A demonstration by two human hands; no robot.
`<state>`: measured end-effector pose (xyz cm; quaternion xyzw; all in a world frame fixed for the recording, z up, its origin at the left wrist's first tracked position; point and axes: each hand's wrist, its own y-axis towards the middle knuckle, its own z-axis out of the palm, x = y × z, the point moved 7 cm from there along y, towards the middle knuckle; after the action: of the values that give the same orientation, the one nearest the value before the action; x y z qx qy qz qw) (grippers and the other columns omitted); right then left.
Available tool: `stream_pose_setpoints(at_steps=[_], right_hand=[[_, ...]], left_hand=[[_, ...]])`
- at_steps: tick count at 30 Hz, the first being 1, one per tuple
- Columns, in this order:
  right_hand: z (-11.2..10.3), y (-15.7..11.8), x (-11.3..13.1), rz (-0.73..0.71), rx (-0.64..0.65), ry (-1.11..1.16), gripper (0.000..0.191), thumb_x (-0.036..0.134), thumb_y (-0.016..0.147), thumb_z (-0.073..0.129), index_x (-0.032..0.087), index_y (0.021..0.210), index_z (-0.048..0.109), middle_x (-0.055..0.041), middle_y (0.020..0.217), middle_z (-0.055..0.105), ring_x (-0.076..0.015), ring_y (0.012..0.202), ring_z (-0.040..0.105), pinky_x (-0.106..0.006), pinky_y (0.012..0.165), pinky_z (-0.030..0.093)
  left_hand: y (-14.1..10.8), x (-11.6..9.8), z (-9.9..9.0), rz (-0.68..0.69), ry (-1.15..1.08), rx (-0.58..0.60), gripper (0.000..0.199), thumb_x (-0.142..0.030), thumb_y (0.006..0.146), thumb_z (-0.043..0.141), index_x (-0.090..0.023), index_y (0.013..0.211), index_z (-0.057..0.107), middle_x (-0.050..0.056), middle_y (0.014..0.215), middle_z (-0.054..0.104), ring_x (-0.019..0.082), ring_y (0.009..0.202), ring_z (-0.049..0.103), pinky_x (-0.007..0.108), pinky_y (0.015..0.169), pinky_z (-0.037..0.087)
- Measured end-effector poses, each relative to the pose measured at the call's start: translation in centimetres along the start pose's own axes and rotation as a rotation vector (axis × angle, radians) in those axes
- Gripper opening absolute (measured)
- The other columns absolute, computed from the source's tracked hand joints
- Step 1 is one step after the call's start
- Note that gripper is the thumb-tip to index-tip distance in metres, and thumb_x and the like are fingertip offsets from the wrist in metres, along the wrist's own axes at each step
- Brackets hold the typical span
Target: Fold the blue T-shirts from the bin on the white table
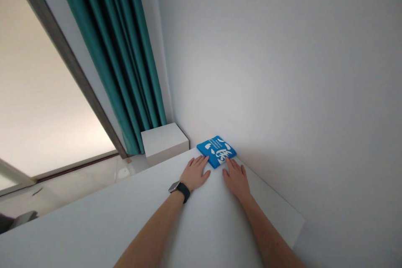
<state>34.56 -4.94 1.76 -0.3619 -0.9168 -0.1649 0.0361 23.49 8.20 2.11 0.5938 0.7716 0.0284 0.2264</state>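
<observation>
A folded blue cloth with white print (216, 150) lies flat at the far corner of a white table (125, 217), against the wall. My left hand (195, 173), with a dark watch on its wrist, rests flat on the table; its fingertips touch the cloth's near left edge. My right hand (236, 178) lies flat beside it, fingertips at the cloth's near right edge. Neither hand grips anything.
A white wall (282, 71) runs along the table's right side. A white box-shaped stand (163, 140) sits beyond the table's far end, below a teal curtain (119, 50). A large window and pale floor (47, 113) are at left.
</observation>
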Motion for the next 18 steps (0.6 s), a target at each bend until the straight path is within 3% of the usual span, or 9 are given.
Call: stream_pose_setpoints(at_steps=[2, 5, 8, 18], right_hand=[[0.1, -0.1, 0.0, -0.003, -0.002, -0.001, 0.055, 0.026, 0.094, 0.038, 0.015, 0.148, 0.036, -0.0129, 0.147, 0.045, -0.0229, 0.139, 0.035, -0.049, 0.115, 0.018], [0.1, -0.2, -0.2, 0.017, -0.017, 0.017, 0.054, 0.025, 0.094, 0.036, 0.013, 0.146, 0.038, -0.0135, 0.145, 0.047, -0.0218, 0.137, 0.038, -0.046, 0.115, 0.018], [0.1, -0.2, -0.4, 0.038, -0.031, 0.040, 0.054, 0.024, 0.093, 0.035, 0.010, 0.145, 0.039, -0.0140, 0.143, 0.050, -0.0216, 0.134, 0.042, -0.044, 0.116, 0.019], [-0.8, 0.2, -1.5, 0.090, -0.082, 0.070, 0.054, 0.022, 0.092, 0.033, 0.006, 0.143, 0.041, -0.0150, 0.140, 0.053, -0.0236, 0.128, 0.047, -0.035, 0.111, 0.027]], left_hand=[[0.5, 0.8, -0.1, -0.014, -0.038, -0.031, 0.054, -0.041, 0.095, 0.044, -0.020, 0.144, 0.041, 0.009, 0.146, 0.049, 0.023, 0.136, 0.042, 0.043, 0.115, 0.029], [1.5, 3.1, -0.6, -0.140, -0.085, -0.105, 0.047, -0.035, 0.096, 0.041, -0.017, 0.139, 0.046, 0.010, 0.139, 0.055, 0.021, 0.129, 0.049, 0.036, 0.110, 0.036], [2.6, 4.9, -0.9, -0.249, -0.075, -0.149, 0.046, -0.029, 0.096, 0.038, -0.015, 0.140, 0.044, 0.013, 0.137, 0.056, 0.023, 0.127, 0.049, 0.038, 0.108, 0.037], [4.2, 6.0, -0.5, -0.283, -0.013, -0.105, 0.048, -0.039, 0.100, 0.026, -0.023, 0.144, 0.041, 0.009, 0.134, 0.059, 0.025, 0.125, 0.050, 0.046, 0.105, 0.035]])
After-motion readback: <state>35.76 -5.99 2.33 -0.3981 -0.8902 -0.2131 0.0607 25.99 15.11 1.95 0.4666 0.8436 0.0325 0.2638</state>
